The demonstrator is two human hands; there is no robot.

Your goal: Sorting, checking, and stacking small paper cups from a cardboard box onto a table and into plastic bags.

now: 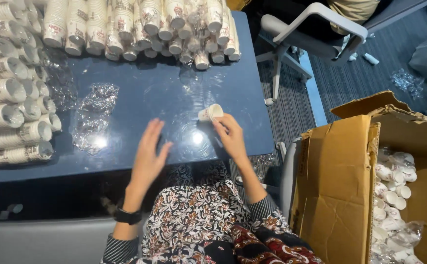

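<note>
At desk [164, 93] centre, right hand [232, 137] is pinching a small paper cup [210, 113], grip narrow on its rim at twelve o'clock; left hand [149, 156] is hovering open, empty. Advisable: avoid crushing the rim.

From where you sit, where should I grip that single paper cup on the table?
Grip the paper cup around its side wall, coming from the right. It lies tipped, its open mouth toward the upper right, and the right hand already touches it there.
</note>
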